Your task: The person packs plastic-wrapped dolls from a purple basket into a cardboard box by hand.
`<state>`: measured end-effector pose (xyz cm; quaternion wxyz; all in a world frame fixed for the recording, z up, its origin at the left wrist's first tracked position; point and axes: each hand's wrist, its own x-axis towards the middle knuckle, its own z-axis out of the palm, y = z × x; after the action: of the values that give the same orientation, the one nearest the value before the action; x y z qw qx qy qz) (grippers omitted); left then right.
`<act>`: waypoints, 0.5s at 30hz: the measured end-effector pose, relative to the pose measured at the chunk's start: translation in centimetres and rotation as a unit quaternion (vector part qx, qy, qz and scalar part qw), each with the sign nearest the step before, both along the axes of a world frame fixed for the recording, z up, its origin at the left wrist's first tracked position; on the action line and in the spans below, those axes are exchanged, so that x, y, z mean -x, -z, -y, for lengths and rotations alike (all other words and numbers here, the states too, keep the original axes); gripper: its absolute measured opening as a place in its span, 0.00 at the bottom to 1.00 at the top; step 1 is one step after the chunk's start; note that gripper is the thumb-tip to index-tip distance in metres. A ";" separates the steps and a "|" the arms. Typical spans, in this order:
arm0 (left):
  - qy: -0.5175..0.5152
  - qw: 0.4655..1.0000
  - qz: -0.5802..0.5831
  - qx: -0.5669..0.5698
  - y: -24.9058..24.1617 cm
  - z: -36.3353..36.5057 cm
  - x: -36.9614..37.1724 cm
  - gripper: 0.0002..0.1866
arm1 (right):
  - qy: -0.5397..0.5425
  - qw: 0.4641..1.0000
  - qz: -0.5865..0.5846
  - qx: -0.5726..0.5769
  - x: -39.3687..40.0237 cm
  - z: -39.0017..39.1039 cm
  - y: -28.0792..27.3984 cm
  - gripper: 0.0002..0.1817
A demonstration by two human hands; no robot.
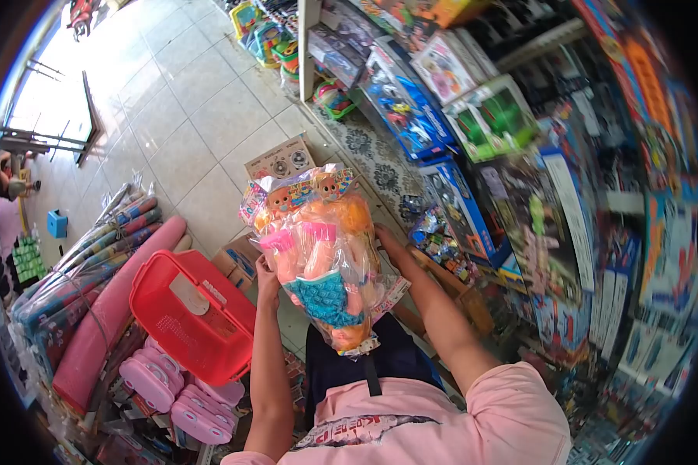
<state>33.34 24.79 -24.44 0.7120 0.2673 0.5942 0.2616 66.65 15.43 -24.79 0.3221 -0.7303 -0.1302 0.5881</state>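
Note:
In front of my body is a bundle of dolls in clear plastic bags (318, 291). The nearest doll lies with its head toward me; it has a teal patterned outfit and pink shoes. More orange-haired doll heads show at the bundle's far end, by a colourful header card. My left hand (267, 280) grips the left edge of the bags, its fingers partly hidden by plastic. On the other side, my right hand (388, 239) holds the bundle's right edge, and its fingertips are mostly hidden behind it.
A red plastic basket (198, 337) stands at my left, above pink cases (202, 411). Behind it lie wrapped rolls (120, 310). A cardboard box (281, 157) sits on the tiled floor (186, 93) ahead. Shelves of boxed toys (407, 101) line my right side.

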 end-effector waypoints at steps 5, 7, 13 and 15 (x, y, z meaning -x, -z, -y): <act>0.030 0.998 0.004 -0.051 -3.5 4.8 0.5 0.35 | 0.051 0.998 0.024 -0.026 2.2 8.4 -4.8 0.29; 0.047 0.996 0.027 -0.068 -6.4 6.5 0.1 0.32 | 0.099 0.993 0.035 -0.049 3.3 11.7 -7.0 0.28; 0.184 0.967 -0.041 -0.171 -13.0 10.9 -1.3 0.29 | 0.275 0.945 -0.022 -0.175 4.8 24.1 -5.9 0.26; 0.218 0.961 -0.036 -0.168 -13.8 11.9 -2.5 0.29 | 0.349 0.909 -0.065 -0.217 4.9 26.9 -6.9 0.25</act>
<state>35.82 12.92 -10.64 0.6746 0.5158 0.4941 0.1864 61.78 -11.47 -17.86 0.6651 -0.6012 0.0304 0.4418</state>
